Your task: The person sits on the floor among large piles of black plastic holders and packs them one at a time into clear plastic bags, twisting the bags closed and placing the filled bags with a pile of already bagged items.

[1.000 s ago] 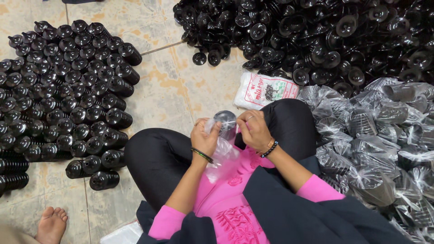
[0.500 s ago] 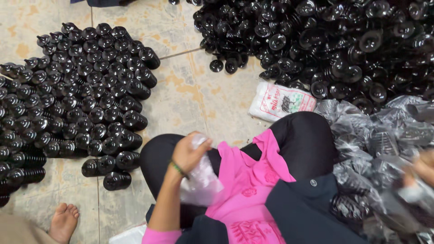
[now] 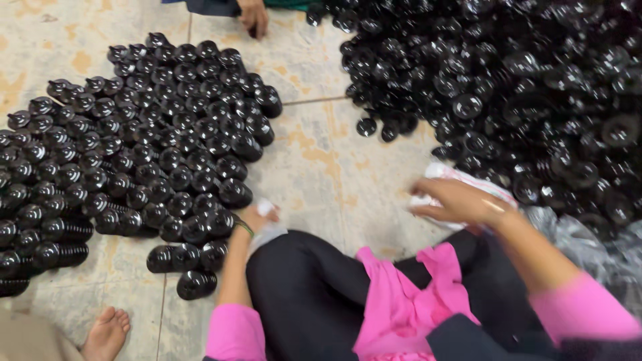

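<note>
I sit cross-legged on a tiled floor in black trousers and a pink top. My left hand reaches down left and holds a small clear plastic bag beside the front row of packed black rubber parts. My right hand stretches right, fingers spread, resting on a white printed packet at the edge of the loose black pile. Whether it grips the packet is unclear because of blur.
Neat rows of upright black parts fill the left floor. Clear bags of parts lie at the right. Another person's hand shows at the top, and a bare foot at the bottom left.
My hands were together at my lap on the small bag. The left hand has carried it down to the rows of parts; the right hand has swung out onto the white packet.
</note>
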Motion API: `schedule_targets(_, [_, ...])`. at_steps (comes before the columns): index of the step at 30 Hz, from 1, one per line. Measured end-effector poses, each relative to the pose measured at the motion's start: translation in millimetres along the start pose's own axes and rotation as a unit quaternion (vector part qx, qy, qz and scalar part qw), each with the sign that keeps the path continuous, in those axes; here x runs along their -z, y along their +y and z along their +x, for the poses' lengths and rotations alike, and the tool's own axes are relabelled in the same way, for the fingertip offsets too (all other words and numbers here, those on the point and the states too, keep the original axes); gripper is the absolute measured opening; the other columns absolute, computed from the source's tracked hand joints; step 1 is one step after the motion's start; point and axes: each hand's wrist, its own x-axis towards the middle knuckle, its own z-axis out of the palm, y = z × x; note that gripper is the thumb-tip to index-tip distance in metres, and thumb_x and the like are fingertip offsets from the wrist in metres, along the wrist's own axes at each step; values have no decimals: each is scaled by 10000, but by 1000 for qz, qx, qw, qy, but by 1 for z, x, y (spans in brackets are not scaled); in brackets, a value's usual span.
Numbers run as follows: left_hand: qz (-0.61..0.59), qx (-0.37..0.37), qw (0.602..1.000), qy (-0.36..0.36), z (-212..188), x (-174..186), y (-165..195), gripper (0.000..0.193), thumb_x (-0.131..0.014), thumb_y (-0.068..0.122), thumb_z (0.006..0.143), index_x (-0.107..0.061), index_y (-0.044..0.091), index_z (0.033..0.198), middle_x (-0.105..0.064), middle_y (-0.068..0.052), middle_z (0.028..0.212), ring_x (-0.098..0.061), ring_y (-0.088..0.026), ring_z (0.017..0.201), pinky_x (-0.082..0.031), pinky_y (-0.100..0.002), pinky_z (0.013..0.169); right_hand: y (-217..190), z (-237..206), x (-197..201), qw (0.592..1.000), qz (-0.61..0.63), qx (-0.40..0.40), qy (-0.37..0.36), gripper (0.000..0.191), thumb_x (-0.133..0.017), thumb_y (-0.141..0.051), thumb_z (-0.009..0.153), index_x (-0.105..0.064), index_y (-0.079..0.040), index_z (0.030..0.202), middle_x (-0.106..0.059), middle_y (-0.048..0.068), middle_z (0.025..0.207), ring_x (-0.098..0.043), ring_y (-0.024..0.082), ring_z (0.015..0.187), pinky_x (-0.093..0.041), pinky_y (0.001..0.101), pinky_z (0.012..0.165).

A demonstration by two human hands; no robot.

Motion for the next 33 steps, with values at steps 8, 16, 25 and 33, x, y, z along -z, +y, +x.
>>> schedule_targets(8, [110, -111, 969, 193, 34, -57, -30, 254, -681, 205, 890, -679, 139, 1135, -709, -200, 799, -697, -404, 739, -548, -475, 669, -197, 425, 71, 936, -96, 304, 151, 556, -691, -480, 902, -631, -60, 1261, -677, 230, 1156, -631, 419, 1105, -497, 484, 954])
schedule_targets(16, [3, -116, 952, 284, 43, -72, -61, 276, -619, 95, 870, -667, 111, 1142, -741, -181, 1029, -710, -400, 913, -559, -472, 784, -278, 592, 69, 965, -47, 166, 199, 879, -758, -743, 746, -613, -84, 1310, -623, 232, 1299, -590, 391, 1225, -474, 477, 1042])
schedule_targets(25, [-55, 37, 940, 334, 49, -64, -52, 742, -766, 235, 842, -425, 27, 1467, -702, -259, 1108, -722, -350, 1029, -560, -408, 863, -262, 588, 53, 982, -31, 154, 101, 881, -769, -649, 631, -573, -287, 1410, -637, 184, 1321, -626, 386, 1192, -510, 456, 1020])
schedule_targets(33, [-6, 4, 949, 315, 29, -48, -43, 909, -800, 278, 786, -343, 64, 1542, -686, -270, 1098, -696, -395, 979, -545, -442, 837, -173, 488, -11, 954, 54, 269, 123, 772, -790, -555, 725, -560, -183, 1361, -681, 195, 1229, -663, 378, 1108, -528, 446, 944])
